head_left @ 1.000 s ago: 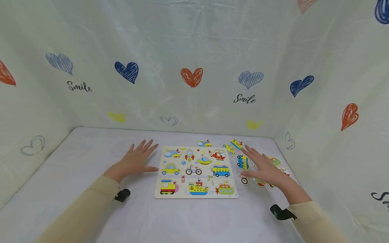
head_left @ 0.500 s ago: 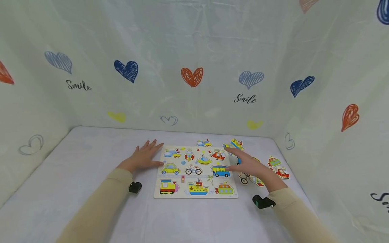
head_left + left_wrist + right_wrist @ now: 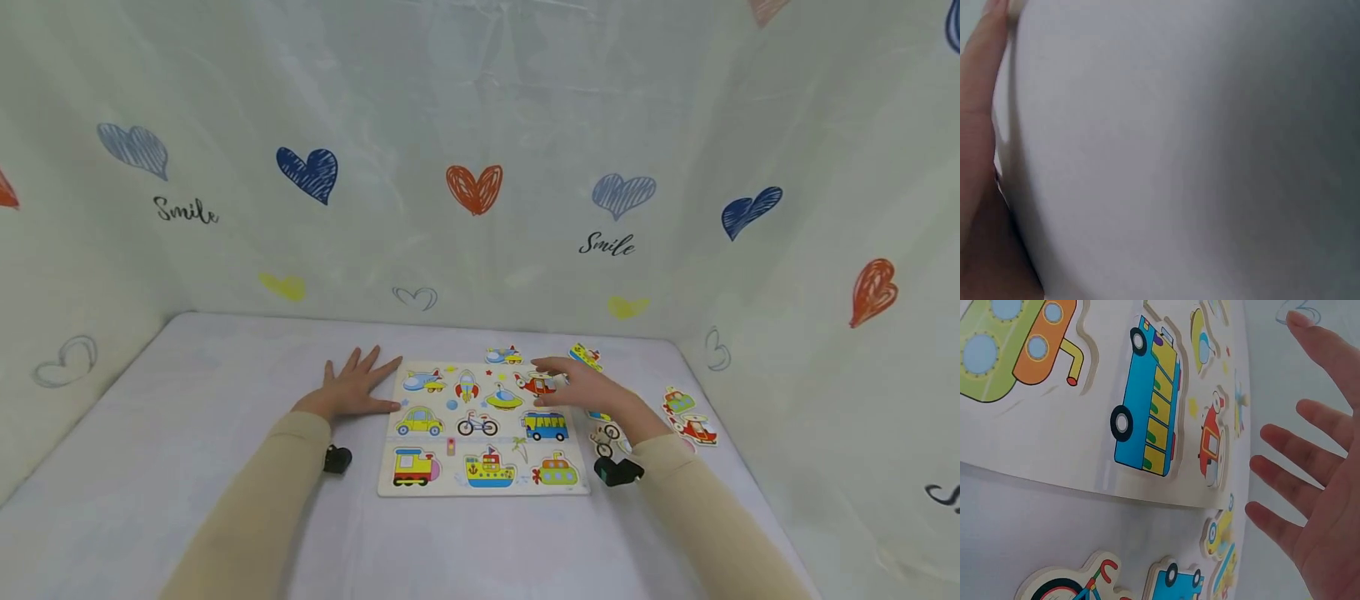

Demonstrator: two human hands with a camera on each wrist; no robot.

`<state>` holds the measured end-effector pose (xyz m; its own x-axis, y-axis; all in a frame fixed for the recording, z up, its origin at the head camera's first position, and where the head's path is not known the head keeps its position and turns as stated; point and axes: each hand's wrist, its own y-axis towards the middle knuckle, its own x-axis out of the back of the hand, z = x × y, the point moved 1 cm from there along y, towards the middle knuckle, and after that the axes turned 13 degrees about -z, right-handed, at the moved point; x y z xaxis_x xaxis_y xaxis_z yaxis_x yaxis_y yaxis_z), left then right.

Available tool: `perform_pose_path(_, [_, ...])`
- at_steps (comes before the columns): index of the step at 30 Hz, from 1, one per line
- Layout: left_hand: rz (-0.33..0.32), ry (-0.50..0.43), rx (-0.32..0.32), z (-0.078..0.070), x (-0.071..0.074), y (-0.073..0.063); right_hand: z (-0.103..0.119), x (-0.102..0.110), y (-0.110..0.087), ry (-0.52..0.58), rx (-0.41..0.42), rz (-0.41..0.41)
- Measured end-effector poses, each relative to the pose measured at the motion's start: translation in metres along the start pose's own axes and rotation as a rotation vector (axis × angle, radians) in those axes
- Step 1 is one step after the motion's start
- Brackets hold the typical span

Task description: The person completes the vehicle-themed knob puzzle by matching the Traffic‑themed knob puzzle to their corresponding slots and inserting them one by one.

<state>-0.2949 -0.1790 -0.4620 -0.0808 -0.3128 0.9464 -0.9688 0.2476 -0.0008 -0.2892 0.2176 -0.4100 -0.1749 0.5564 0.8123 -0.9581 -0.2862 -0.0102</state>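
Observation:
A wooden puzzle board (image 3: pixel 452 475) printed with vehicles lies flat on the table. My left hand (image 3: pixel 348 392) spreads its fingers at the board's left side, thumb right at the edge. In the left wrist view, part of that hand (image 3: pixel 979 125) shows along the left margin. Over the upper right corner reaches my right hand (image 3: pixel 585 387), partly covering the printed helicopter (image 3: pixel 534 383). Seen from the right wrist, this hand (image 3: pixel 1335 512) has extended, separated fingers and holds nothing. The board's bus picture (image 3: pixel 1147 412) appears beside it.
Loose vehicle pieces lie around the board: an airplane (image 3: pixel 504 355) behind it, a ship (image 3: pixel 585 356), a bicycle (image 3: pixel 604 438), a submarine (image 3: pixel 678 400) and a helicopter (image 3: pixel 693 429) to the right. A heart-printed curtain (image 3: pixel 525 267) surrounds the white table (image 3: pixel 465 550).
My right hand has moved left from the loose pieces to over the board's corner. My left hand has shifted slightly right, up to the board's left edge.

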Motion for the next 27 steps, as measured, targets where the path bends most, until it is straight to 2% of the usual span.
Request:
perform_pose_path(4, [0.02, 0.023, 0.004, 0.0, 0.0, -0.003, 0.001, -0.007, 0.013, 0.059, -0.002, 0.011])
perform_pose_path(7, [0.023, 0.014, 0.004, -0.002, 0.003, -0.003, 0.001, -0.011, 0.023, 0.115, -0.001, -0.012])
perform_pose_path(13, [0.069, 0.025, 0.012, -0.001, 0.004, 0.001, -0.002, -0.024, 0.043, 0.184, -0.042, -0.061])
perform_pose_path(18, [0.086, 0.022, 0.009, 0.005, 0.0, 0.003, -0.006, -0.041, 0.06, 0.256, -0.084, -0.131])
perform_pose_path(23, [0.093, 0.025, 0.012, 0.004, 0.002, 0.002, -0.009, -0.053, 0.074, 0.364, -0.124, -0.199])
perform_pose_path(27, [0.089, 0.035, 0.019, 0.001, 0.004, 0.003, -0.006, -0.056, 0.078, 0.388, -0.153, -0.235])
